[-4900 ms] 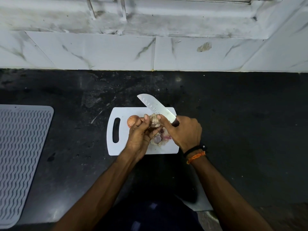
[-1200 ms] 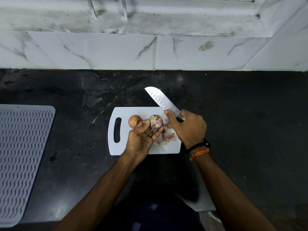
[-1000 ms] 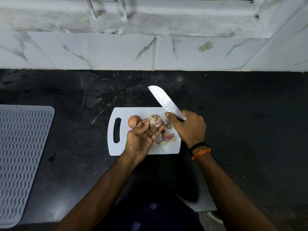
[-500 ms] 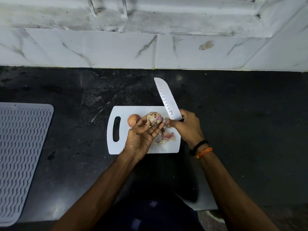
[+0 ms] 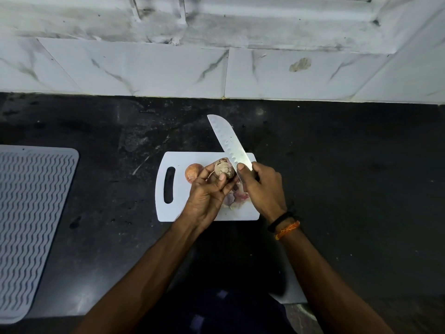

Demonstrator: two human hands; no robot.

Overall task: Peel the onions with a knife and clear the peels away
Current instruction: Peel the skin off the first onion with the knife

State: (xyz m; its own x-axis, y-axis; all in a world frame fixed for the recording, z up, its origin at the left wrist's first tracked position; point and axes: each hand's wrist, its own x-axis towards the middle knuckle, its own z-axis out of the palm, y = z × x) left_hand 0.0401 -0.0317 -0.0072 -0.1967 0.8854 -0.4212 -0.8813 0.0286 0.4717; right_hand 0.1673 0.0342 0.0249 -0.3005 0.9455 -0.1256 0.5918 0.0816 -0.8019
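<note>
- Onion (image 5: 224,170), partly peeled, pinched at fingertips of left hand (image 5: 207,196), above white cutting board (image 5: 178,208).
- Right hand (image 5: 261,189) grips santoku knife (image 5: 230,143); blade edge touches onion's right side.
- Unpeeled onion (image 5: 193,172) on board, just left of held one.
- Peels (image 5: 234,197) on board between hands.

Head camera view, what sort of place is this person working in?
Most likely a home kitchen counter: a dark stone worktop against white marble-look wall tiles, a white plastic cutting board with onions and peels, and a grey ribbed drying mat to the left.
</note>
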